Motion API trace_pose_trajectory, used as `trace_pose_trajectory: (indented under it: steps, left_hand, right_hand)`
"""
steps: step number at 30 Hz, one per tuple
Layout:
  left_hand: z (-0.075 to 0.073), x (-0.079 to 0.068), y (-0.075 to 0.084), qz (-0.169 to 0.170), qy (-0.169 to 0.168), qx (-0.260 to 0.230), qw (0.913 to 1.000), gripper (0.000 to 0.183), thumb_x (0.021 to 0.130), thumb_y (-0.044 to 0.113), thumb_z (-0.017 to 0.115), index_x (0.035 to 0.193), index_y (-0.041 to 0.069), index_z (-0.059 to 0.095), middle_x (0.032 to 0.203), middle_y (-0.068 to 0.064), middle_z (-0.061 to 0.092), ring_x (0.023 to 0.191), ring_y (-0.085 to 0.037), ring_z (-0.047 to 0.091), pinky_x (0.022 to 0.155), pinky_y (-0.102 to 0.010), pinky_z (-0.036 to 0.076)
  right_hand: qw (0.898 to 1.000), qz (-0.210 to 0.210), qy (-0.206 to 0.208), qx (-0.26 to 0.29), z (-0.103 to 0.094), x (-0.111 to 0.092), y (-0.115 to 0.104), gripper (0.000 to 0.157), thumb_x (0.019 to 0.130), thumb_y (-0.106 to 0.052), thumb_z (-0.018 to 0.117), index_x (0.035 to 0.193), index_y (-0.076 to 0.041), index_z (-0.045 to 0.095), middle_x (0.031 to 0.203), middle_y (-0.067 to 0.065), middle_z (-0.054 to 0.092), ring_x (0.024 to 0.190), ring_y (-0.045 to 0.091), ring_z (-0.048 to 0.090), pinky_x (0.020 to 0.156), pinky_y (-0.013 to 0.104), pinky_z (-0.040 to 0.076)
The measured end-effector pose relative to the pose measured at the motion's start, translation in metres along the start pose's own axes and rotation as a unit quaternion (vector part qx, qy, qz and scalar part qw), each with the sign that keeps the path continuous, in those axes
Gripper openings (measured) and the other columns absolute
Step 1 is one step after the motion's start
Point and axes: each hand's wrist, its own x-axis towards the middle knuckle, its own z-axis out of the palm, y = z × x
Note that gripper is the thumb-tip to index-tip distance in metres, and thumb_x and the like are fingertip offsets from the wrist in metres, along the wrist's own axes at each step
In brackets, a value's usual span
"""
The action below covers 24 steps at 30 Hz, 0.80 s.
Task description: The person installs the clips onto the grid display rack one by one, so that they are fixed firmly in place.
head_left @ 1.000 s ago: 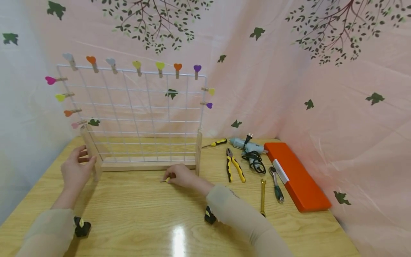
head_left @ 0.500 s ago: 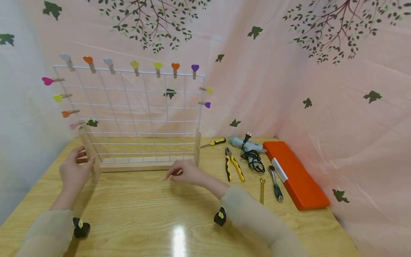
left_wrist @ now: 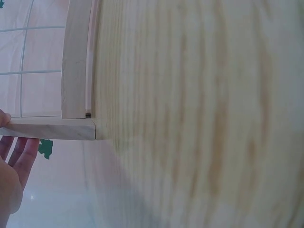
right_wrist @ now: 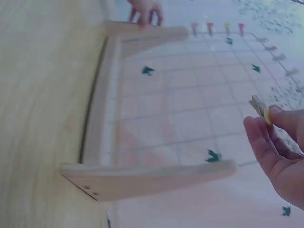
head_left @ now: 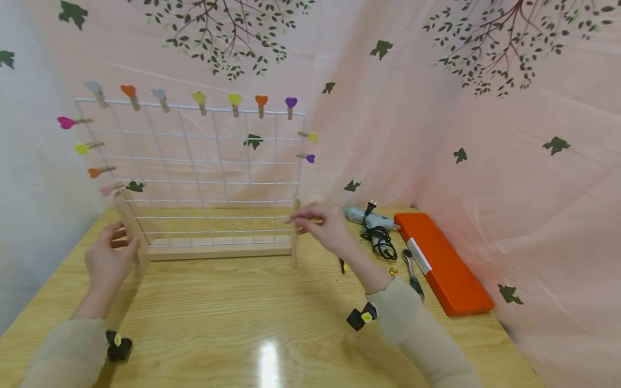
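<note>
A white wire grid [head_left: 213, 161] stands in a wooden base [head_left: 218, 252]. Several small clothespins with coloured hearts, such as an orange one [head_left: 128, 91], line its top and both sides. My left hand [head_left: 109, 256] holds the left wooden upright [left_wrist: 47, 128], thumb on one side and fingers on the other. Beside the right upright [head_left: 294, 237], my right hand [head_left: 330, 229] pinches a small wooden clothespin [right_wrist: 259, 107] between thumb and fingers. A bit of yellow shows at the thumb in the right wrist view, and the clip's free end points away from the fingertips.
Right of the rack lie a glue gun [head_left: 356, 215] with a coiled black cord, a ratchet [head_left: 408, 264] and an orange box [head_left: 451, 269]. My right forearm hides most of the pliers and the yellow wrench [head_left: 393, 271]. A pink patterned cloth hangs behind.
My right hand has lifted from the table before the base and moved right and up to the right upright, carrying the clothespin. My left hand keeps its hold on the left upright.
</note>
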Motion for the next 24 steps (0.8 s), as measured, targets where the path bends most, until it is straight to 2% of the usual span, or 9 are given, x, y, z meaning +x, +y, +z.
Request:
trace_pose_trajectory:
  steps: [2,5,9,12,14,18,24]
  left_hand:
    - [-0.001,0.000,0.001,-0.002,0.000,-0.002,1.0000,0.042,0.079,0.011,0.064,0.120,0.006,0.053,0.108,-0.020,0.061,0.065,0.024,0.034,0.054,0.001,0.030]
    - [-0.002,-0.001,0.002,-0.004,-0.002,-0.005,1.0000,0.042,0.079,0.010,0.064,0.120,0.005,0.052,0.109,-0.020,0.061,0.065,0.024,0.035,0.054,0.001,0.030]
    - [-0.001,-0.001,0.003,0.001,-0.002,-0.004,1.0000,0.042,0.079,0.010,0.064,0.119,0.005,0.053,0.108,-0.021,0.061,0.065,0.022,0.035,0.054,0.001,0.030]
    - [0.000,0.000,0.001,0.007,0.001,-0.005,1.0000,0.041,0.079,0.010,0.064,0.119,0.004,0.053,0.106,-0.022,0.061,0.064,0.023,0.036,0.054,0.001,0.030]
    - [0.001,0.000,0.001,0.010,0.003,-0.006,0.9999,0.041,0.079,0.010,0.064,0.118,0.004,0.054,0.105,-0.023,0.061,0.064,0.024,0.036,0.054,0.002,0.029]
    - [0.000,0.000,0.001,0.013,0.000,-0.010,0.9999,0.041,0.079,0.009,0.064,0.119,0.004,0.053,0.105,-0.023,0.061,0.065,0.026,0.033,0.054,0.002,0.029]
    - [-0.001,0.000,0.001,0.017,0.004,-0.008,0.9998,0.041,0.079,0.009,0.065,0.118,0.003,0.054,0.105,-0.023,0.061,0.064,0.026,0.033,0.053,0.003,0.028]
  right_hand:
    - [0.998,-0.017,0.049,0.020,-0.008,0.002,-0.007,0.018,0.084,-0.003,0.058,0.099,0.005,0.064,0.093,0.020,0.061,0.074,0.032,0.063,0.066,0.035,0.053]
    - [0.992,-0.021,0.120,0.009,-0.015,0.003,-0.015,0.019,0.084,-0.004,0.059,0.099,0.006,0.062,0.091,0.021,0.062,0.072,0.029,0.062,0.065,0.036,0.053]
    - [0.978,-0.025,0.207,-0.015,-0.019,0.009,-0.013,0.018,0.082,-0.007,0.062,0.095,0.004,0.063,0.083,0.019,0.063,0.065,0.028,0.060,0.059,0.032,0.052]
    - [0.966,-0.038,0.256,-0.021,-0.020,0.017,-0.010,0.016,0.081,-0.008,0.064,0.091,0.005,0.064,0.076,0.021,0.063,0.060,0.034,0.057,0.052,0.026,0.050]
    - [0.960,-0.043,0.274,-0.023,-0.020,0.023,-0.007,0.015,0.080,-0.008,0.065,0.089,0.005,0.064,0.073,0.020,0.063,0.059,0.037,0.056,0.050,0.023,0.048]
    - [0.955,-0.055,0.288,-0.041,-0.020,0.032,-0.002,0.013,0.080,-0.007,0.065,0.088,0.004,0.065,0.070,0.017,0.063,0.056,0.033,0.055,0.048,0.018,0.045]
    - [0.957,-0.068,0.273,-0.072,-0.016,0.040,0.003,0.011,0.079,-0.005,0.065,0.087,0.004,0.066,0.071,0.017,0.064,0.056,0.029,0.055,0.047,0.016,0.043]
